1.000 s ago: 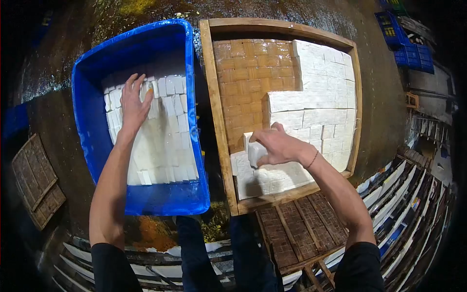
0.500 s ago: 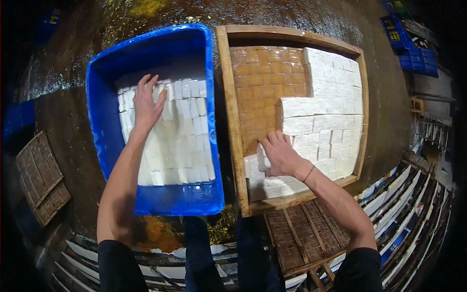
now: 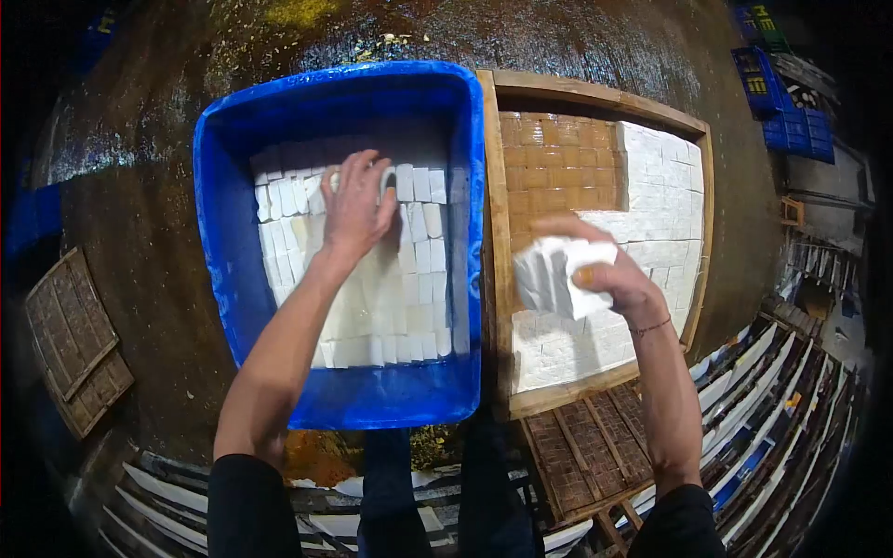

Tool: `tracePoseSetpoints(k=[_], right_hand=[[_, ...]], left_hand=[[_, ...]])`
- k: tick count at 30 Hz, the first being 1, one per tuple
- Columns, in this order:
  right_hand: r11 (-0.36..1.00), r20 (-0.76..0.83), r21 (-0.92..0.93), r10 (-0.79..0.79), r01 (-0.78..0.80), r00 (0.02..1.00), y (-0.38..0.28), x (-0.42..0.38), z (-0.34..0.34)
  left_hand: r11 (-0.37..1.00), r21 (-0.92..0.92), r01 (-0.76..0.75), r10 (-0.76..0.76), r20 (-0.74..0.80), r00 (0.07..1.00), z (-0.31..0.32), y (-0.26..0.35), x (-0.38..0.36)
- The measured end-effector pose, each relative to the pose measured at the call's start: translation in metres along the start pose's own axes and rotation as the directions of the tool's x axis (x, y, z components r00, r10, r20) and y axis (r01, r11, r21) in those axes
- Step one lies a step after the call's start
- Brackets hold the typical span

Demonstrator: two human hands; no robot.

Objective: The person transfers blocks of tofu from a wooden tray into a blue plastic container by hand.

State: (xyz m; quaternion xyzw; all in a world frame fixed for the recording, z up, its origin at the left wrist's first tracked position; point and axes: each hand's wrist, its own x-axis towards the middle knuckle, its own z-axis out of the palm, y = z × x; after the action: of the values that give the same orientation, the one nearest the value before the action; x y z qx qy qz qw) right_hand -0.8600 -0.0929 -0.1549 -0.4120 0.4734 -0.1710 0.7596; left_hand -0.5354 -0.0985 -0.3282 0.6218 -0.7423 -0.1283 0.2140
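A blue tub (image 3: 219,223) holds rows of white blocks (image 3: 409,293) lying in liquid. My left hand (image 3: 353,209) is over the upper rows inside it, its fingers bent around one of the white blocks near the fingertips. To the right, a wooden-framed tray (image 3: 499,186) with a woven base (image 3: 558,167) is partly covered by white blocks (image 3: 660,195). Above the tray's left part, my right hand (image 3: 609,270) grips several white blocks (image 3: 553,279) pressed together, slightly blurred by motion.
Woven wooden racks lie at the left (image 3: 74,335) and below the tray (image 3: 591,456). Blue crates (image 3: 795,121) stand at the far upper right. Slatted white-and-dark pieces (image 3: 781,437) spread along the lower right. The wet floor (image 3: 372,28) shows behind the tub.
My right hand has risen from the tray's lower left and now holds several blocks. My left hand has shifted right within the tub. The view has moved, so tub and tray appear farther right.
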Motion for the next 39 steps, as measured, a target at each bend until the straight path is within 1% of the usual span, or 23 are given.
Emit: tracePoseSetpoints(k=[2,4,6,8,9,10,11,12,13,14,15,16,18,20,23,24,25,27,28,32,34,36,39], right_hand=[[0.985,0.099,-0.078,-0.149,0.157,0.984,-0.035,0.040,0.026],[0.988,0.035,-0.108,-0.111,0.114,0.993,-0.054,0.088,0.057],[0.972,-0.116,-0.234,-0.041,0.013,0.992,-0.058,0.144,0.084],[0.917,-0.307,-0.374,0.020,-0.139,0.952,-0.045,0.197,0.095],[0.802,-0.398,-0.575,-0.098,-0.165,0.912,-0.032,0.224,0.095],[0.683,-0.498,-0.659,-0.085,-0.314,0.863,-0.023,0.245,0.098],[0.581,-0.557,-0.702,-0.089,-0.412,0.825,-0.001,0.271,0.095],[0.467,-0.612,-0.726,-0.103,-0.505,0.784,0.021,0.292,0.091],[0.464,-0.610,-0.727,-0.098,-0.506,0.786,0.033,0.306,0.091],[0.371,-0.595,-0.748,-0.007,-0.550,0.804,0.035,0.312,0.096],[0.271,-0.582,-0.768,0.086,-0.581,0.809,0.039,0.316,0.098],[0.264,-0.580,-0.770,0.090,-0.581,0.809,0.040,0.316,0.095],[0.590,-0.297,-0.708,0.249,-0.387,0.922,0.009,0.296,0.094],[0.665,-0.273,-0.610,0.335,-0.431,0.902,-0.005,0.287,0.087],[0.495,-0.263,-0.822,0.109,-0.282,0.959,-0.052,0.248,0.088],[0.458,-0.199,-0.884,-0.189,-0.093,0.962,-0.056,0.224,0.087],[0.484,-0.135,-0.873,-0.340,0.050,0.931,-0.071,0.194,0.083],[0.633,-0.275,-0.774,-0.353,0.011,0.894,-0.108,0.129,0.076],[0.530,-0.240,-0.847,-0.457,0.045,0.857,-0.107,0.107,0.055],[0.247,-0.139,-0.968,-0.360,-0.049,0.922,-0.031,0.060,-0.069],[0.042,-0.039,-0.999,-0.218,-0.031,0.975,0.015,0.043,-0.111],[-0.131,0.102,-0.989,-0.274,0.068,0.956,0.059,0.027,-0.137],[-0.009,0.111,-0.994,-0.264,0.113,0.958,0.087,0.002,-0.144]], left_hand=[[0.994,0.045,-0.095,0.093,0.051,0.994,0.011,0.006,0.004],[0.992,0.062,-0.109,0.106,0.057,0.993,0.020,0.007,0.002],[0.988,0.097,-0.119,0.086,0.293,0.952,0.021,0.003,-0.003],[0.991,0.087,-0.104,0.061,0.400,0.915,0.007,0.004,-0.009],[0.990,0.122,-0.068,0.001,0.480,0.877,0.005,0.008,-0.003],[0.987,0.159,-0.035,-0.060,0.557,0.828,0.004,0.010,-0.001],[0.998,0.062,-0.033,0.008,0.371,0.929,0.016,0.004,-0.012],[0.998,0.061,-0.027,0.002,0.373,0.928,0.021,-0.001,-0.017],[0.998,0.041,-0.055,0.040,0.293,0.955,0.025,-0.004,-0.022],[0.996,0.024,-0.085,0.078,0.209,0.975,0.022,-0.005,-0.022],[0.997,-0.070,-0.034,0.049,0.232,0.971,0.018,-0.005,-0.024],[0.997,-0.075,-0.026,0.043,0.233,0.971,0.013,-0.007,-0.025],[0.981,-0.196,0.016,-0.004,0.059,0.998,0.001,-0.011,-0.025],[0.989,-0.104,0.101,-0.111,-0.096,0.989,-0.002,-0.016,-0.008],[0.961,-0.235,0.147,-0.175,-0.105,0.979,-0.007,-0.018,0.035],[0.969,-0.147,0.200,-0.203,-0.004,0.979,-0.003,-0.015,0.048],[0.968,-0.055,0.245,-0.239,0.097,0.966,0.003,-0.010,0.058],[0.968,-0.057,0.244,-0.228,0.197,0.953,0.015,-0.003,0.076],[0.969,-0.051,0.243,-0.218,0.294,0.931,0.020,0.001,0.084],[0.973,0.027,0.230,-0.210,0.527,0.823,0.040,0.008,0.095],[0.979,0.140,0.145,-0.194,0.462,0.865,0.049,0.005,0.088],[0.968,0.216,0.129,-0.215,0.442,0.871,0.050,0.007,0.087],[0.967,0.201,0.157,-0.237,0.477,0.846,0.041,0.010,0.093]])
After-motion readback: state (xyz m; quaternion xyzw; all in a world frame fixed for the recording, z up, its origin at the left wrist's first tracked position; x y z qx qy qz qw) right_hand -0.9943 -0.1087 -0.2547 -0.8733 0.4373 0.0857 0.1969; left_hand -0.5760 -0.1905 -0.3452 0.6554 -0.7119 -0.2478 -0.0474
